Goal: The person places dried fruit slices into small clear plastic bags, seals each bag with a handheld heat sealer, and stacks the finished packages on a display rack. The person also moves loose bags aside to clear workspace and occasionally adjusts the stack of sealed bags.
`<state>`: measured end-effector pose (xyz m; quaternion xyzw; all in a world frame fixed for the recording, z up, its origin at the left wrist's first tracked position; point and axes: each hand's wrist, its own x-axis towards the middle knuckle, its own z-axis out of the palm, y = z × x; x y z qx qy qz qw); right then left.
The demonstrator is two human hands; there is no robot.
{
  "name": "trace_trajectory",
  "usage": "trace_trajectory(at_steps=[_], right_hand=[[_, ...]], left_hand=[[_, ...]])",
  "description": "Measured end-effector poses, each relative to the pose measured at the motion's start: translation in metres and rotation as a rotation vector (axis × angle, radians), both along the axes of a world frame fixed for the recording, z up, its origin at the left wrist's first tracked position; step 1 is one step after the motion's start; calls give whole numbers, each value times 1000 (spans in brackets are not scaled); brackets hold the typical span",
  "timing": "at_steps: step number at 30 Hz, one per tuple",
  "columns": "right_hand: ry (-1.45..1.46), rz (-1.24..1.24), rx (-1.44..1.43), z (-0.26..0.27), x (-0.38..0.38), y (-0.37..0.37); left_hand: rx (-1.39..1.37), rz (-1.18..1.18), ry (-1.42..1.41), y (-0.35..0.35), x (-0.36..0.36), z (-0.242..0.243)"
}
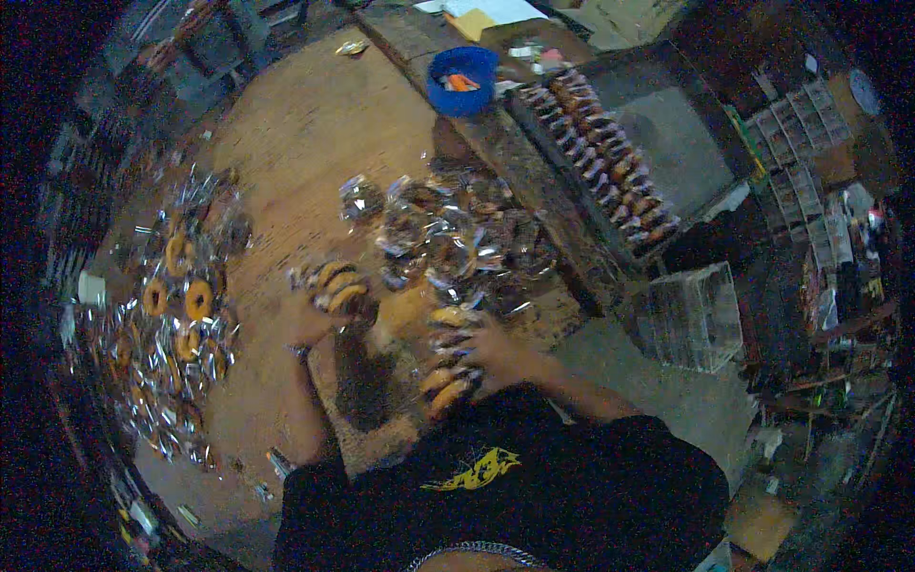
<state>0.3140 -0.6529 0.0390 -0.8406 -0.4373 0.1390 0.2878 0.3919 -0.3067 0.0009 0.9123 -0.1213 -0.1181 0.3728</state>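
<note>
My left hand [309, 319] is closed around a short stack of wrapped doughnuts [343, 286], just left of the middle of the wooden table [286, 157]. To its right, my right hand [486, 350] grips another row of wrapped doughnuts [450, 390] close to my dark shirt. Beyond both hands lies a heap of dark, glazed-looking doughnuts [450, 243] in clear, shiny wrappers. A larger heap of wrapped ring doughnuts [198, 300], lighter brown, spreads along the left side. Blur hides how the fingers sit and how many doughnuts each hand holds.
A dark tray [686, 157] at the upper right holds two long rows of wrapped doughnuts [607, 157]. Next to it stands a blue bucket [461, 71] with orange items inside. A transparent plastic crate [693, 318] sits right of the table. A white cup-like container [91, 288] is at far left.
</note>
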Motion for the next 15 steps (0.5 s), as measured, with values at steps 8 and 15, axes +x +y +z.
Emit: trace_trajectory(at_steps=[8,15], right_hand=[[-490,-394,-263,133,75,-278],[-558,-314,-572,99,275,-492]], left_hand=[[-75,-111,-104,-130,-31,110],[-173,24,-300,-309,7,127]])
